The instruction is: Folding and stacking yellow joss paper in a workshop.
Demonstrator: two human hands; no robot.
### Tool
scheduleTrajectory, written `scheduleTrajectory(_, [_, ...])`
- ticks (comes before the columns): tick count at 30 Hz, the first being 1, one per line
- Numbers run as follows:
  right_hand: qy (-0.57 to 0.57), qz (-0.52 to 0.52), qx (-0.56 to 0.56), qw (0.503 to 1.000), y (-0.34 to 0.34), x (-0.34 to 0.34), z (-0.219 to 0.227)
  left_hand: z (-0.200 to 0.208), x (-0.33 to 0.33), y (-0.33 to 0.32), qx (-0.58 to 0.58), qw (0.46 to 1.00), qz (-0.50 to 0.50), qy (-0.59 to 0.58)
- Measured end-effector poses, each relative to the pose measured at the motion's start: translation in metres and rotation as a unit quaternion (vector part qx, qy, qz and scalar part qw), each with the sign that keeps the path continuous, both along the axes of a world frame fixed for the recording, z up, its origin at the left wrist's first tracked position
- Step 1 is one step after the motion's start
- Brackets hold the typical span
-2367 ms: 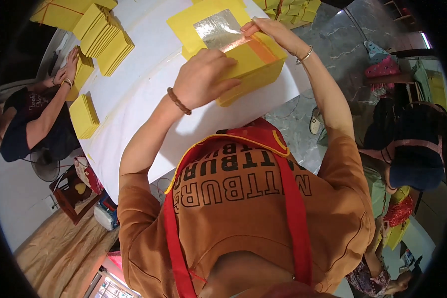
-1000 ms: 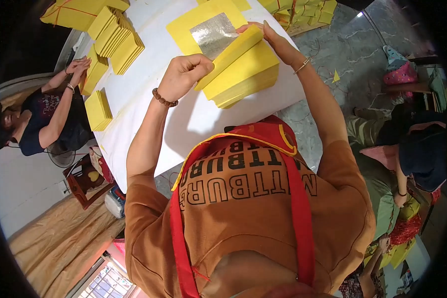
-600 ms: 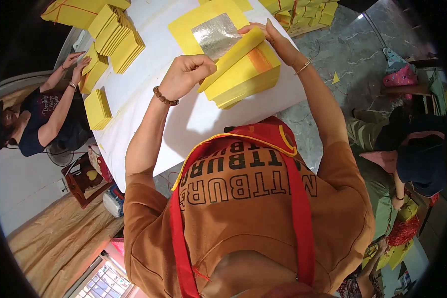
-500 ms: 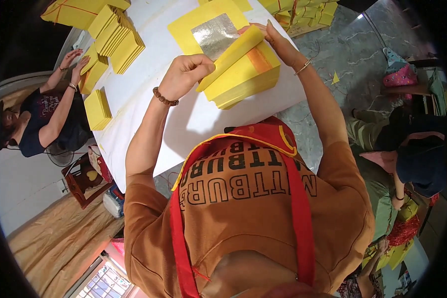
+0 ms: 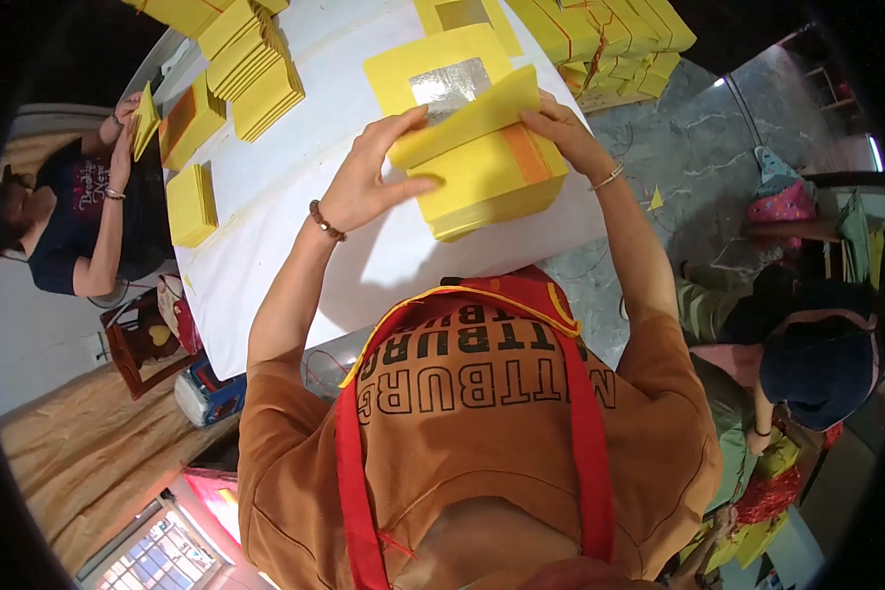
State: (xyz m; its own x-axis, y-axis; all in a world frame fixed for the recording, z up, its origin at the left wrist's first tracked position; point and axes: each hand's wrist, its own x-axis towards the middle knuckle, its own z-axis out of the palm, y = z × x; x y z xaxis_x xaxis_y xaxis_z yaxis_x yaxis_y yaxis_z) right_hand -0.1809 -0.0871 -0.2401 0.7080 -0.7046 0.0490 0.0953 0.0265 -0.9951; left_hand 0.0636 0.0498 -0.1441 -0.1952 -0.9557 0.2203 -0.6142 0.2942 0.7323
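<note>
A thick stack of yellow paper (image 5: pixel 492 202) with an orange patch on top lies on the white-covered table. Across its far part a yellow sheet stands as a raised fold (image 5: pixel 472 116). My left hand (image 5: pixel 369 177) holds the left end of this fold, fingers at its far side and thumb stretched over the stack. At the right end, my right hand (image 5: pixel 570 138) grips the fold, with its fingertips partly hidden behind the paper. Just beyond lies a yellow sheet with a silver square (image 5: pixel 450 84), partly covered by the fold.
Several yellow paper bundles (image 5: pixel 265 93) lie at the table's far left. A co-worker (image 5: pixel 79 211) there holds a yellow bundle (image 5: pixel 146 123). Tied yellow packs (image 5: pixel 610 39) are piled beyond the far right. Another person (image 5: pixel 806 344) is at right.
My left hand has loosened from a closed pinch, its thumb now stretched out. My right fingers have come nearer, to the fold's end. The co-worker has lifted a yellow bundle. The view has shifted slightly.
</note>
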Motion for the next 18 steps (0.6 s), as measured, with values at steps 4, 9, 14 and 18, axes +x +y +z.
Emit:
scheduleTrajectory(4, [0.047, 0.054, -0.204, 0.976, -0.013, -0.005, 0.004, -0.037, 0.014, -0.012, -0.089, 0.992, -0.003, -0.091])
scheduleTrajectory(9, [0.109, 0.030, -0.263, 0.958, -0.014, 0.001, 0.030, -0.044, 0.017, -0.012, -0.154, 0.975, 0.017, -0.161])
scheduleTrajectory(14, [0.205, 0.027, -0.542, 0.815, -0.028, 0.000, 0.054, -0.041, 0.019, -0.015, -0.107, 0.986, 0.041, -0.123])
scheduleTrajectory(18, [0.165, 0.070, -0.504, 0.845, -0.029, 0.007, 0.061, -0.044, 0.019, -0.018, -0.091, 0.991, 0.069, -0.064])
